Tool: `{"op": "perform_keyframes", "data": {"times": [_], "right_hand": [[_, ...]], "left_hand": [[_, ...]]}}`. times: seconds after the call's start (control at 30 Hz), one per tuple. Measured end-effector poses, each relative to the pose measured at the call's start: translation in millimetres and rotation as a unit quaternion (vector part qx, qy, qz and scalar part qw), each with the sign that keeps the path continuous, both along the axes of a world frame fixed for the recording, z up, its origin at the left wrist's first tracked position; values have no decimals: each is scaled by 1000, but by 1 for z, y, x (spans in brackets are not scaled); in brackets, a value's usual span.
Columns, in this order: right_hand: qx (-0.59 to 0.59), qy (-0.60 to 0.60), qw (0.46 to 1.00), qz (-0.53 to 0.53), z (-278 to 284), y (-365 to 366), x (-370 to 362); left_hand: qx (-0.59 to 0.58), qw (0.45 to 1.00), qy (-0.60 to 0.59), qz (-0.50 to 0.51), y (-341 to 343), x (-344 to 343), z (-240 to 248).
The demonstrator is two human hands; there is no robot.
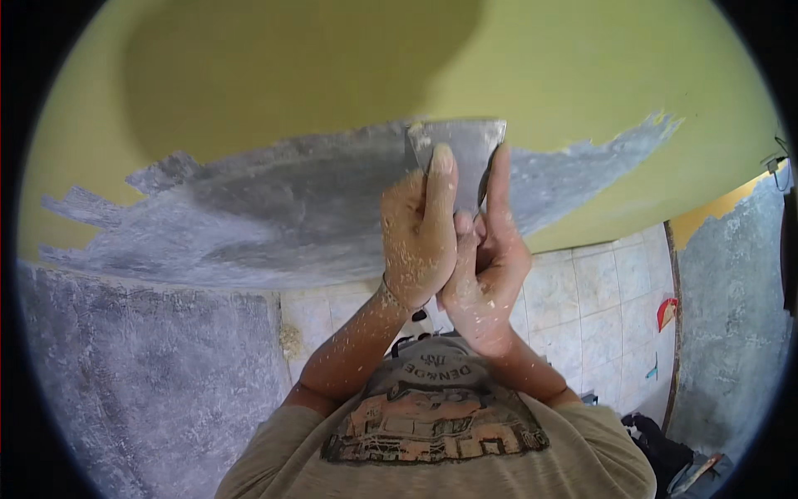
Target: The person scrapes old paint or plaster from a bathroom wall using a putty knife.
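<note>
A wide metal scraper [467, 148] is pressed flat to the wall, its straight blade edge along the border between yellow-green paint [573, 66] and a bare grey patch [307, 204]. My left hand [418, 237] grips it from the left, thumb laid up along the blade. From the right, my right hand [490, 266] closes round its lower end, with one finger stretched along the blade's right side. The handle is hidden by my hands. Pale paint flecks stick to both hands and forearms.
The patch has ragged paint edges [661, 125] at both ends. Grey wall [158, 358] stands at left, another grey wall [731, 299] at right with a cable and plug [775, 164]. On the tiled floor [598, 291] lie a red object [667, 313] and dark items [665, 445].
</note>
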State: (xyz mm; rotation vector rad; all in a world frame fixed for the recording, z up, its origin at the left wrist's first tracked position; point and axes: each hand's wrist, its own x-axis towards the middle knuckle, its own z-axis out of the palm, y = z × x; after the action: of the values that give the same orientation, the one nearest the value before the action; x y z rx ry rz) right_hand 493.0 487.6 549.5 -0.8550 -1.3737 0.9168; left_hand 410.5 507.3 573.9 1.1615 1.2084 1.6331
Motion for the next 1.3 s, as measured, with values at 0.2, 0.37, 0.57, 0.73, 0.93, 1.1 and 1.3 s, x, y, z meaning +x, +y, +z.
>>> {"op": "perform_keyframes", "data": {"times": [0.2, 0.37, 0.57, 0.73, 0.93, 1.1, 1.3], "right_hand": [[69, 2, 997, -42, -6, -6, -3], [13, 22, 1000, 3, 4, -9, 2], [-32, 17, 999, 29, 11, -6, 4], [-11, 39, 999, 8, 3, -5, 3], [-19, 35, 999, -12, -11, -9, 5], [-39, 34, 999, -11, -12, -1, 6], [-25, 39, 999, -11, -1, -11, 5]], "left_hand": [[12, 1000, -12, -10, -8, 0, -6], [7, 999, -32, 6, -5, 1, -7], [18, 999, -31, -6, -3, 1, -3], [27, 999, -15, -15, -5, 3, -1], [-19, 999, -28, -9, -8, 9, -5], [-46, 997, -51, -27, -3, 10, -10], [-43, 998, -32, -24, -6, 8, -14]]}}
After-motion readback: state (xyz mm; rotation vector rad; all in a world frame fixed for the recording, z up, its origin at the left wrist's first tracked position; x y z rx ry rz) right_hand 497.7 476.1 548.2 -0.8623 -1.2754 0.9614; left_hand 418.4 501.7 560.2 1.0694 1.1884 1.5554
